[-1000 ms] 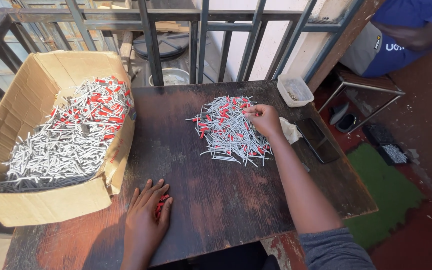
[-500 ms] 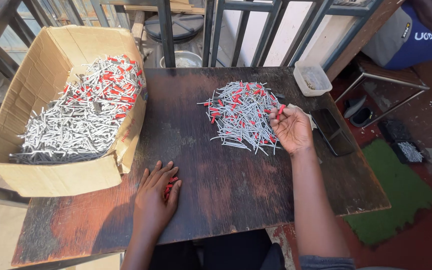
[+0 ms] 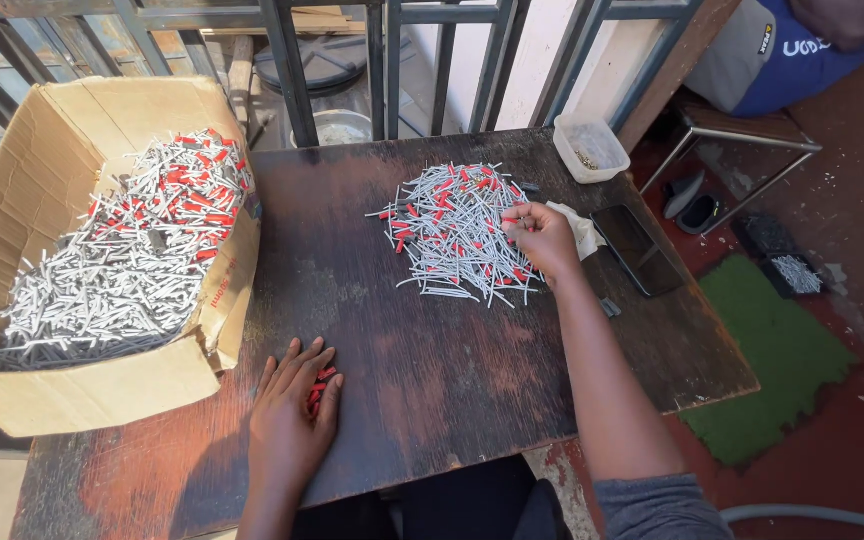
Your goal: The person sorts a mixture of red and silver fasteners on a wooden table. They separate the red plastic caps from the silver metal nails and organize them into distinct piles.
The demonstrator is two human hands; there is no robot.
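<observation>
We judge sorting underway: right hand [image 3: 542, 238] pinches pcs from pile [image 3: 457, 232], left hand [image 3: 294, 412] flat, fingers open, over red pcs [image 3: 321, 385]; next needs clean single pick.

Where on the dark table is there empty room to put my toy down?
Bare wood lies between the cardboard box and the pile of pins, and along the near edge between the left hand and the right forearm. It is crowded around the right hand, phone and plastic tub.
</observation>
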